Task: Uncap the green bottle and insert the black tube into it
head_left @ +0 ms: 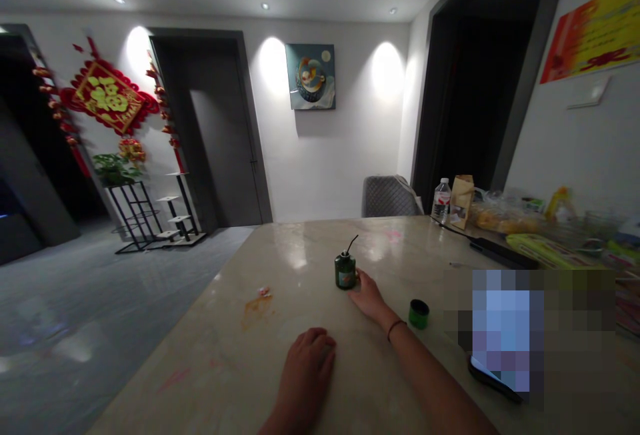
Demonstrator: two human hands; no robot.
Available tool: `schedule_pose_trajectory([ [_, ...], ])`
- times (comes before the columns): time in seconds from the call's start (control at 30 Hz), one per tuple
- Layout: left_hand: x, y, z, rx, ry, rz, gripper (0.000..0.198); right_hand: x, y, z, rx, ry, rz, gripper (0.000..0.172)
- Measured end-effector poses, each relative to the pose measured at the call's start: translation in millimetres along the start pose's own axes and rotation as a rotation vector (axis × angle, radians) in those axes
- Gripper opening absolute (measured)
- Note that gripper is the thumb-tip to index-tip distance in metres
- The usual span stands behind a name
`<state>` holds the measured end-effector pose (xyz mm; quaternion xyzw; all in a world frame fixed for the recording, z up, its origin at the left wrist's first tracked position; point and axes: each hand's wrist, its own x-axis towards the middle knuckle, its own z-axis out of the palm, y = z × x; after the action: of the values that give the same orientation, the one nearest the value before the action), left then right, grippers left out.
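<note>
A pixelated patch [520,335] is blurring the near right of the surface [200,355], hiding most of a black phone [493,378]; the bottom edge is cutting off the left forearm [273,427], and the label on the green bottle [345,272] is showing too small to read.

Your right forearm [430,372], seen toward 5 o'clock, is bare, and so is your left hand [305,372] toward 6 o'clock. A thin dark cord bracelet [395,329] circles your right wrist, slim and plain, the only thing you wear in view.
</note>
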<state>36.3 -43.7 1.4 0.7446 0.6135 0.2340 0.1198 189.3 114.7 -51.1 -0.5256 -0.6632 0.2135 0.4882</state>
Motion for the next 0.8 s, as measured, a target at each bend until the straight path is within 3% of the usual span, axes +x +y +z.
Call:
schedule_pose_trajectory([
  [0.1, 1, 0, -0.8, -0.001, 0.013, 0.009, 0.023, -8, 2, -7, -0.021, -0.057, 0.002, 0.058],
  [0.23, 2, -3, 1.8, 0.034, 0.007, -0.001, 0.029, -30, -1, -17, -0.158, -0.034, -0.019, 0.072],
  [0.47, 22, -2, -7.6, 0.072, 0.034, -0.114, 0.066, -41, -26, -49, -0.597, 0.004, -0.297, 0.079],
  [0.63, 47, -1, -14.1, 0.413, 0.045, -0.023, 0.065, -38, -33, -63, -0.807, 0.02, -0.562, 0.08],
  [0.8, 52, -12, -1.5, 0.559, 0.06, 0.034, 0.071, -46, -24, -57, -0.886, 0.0, -0.543, 0.083],
])
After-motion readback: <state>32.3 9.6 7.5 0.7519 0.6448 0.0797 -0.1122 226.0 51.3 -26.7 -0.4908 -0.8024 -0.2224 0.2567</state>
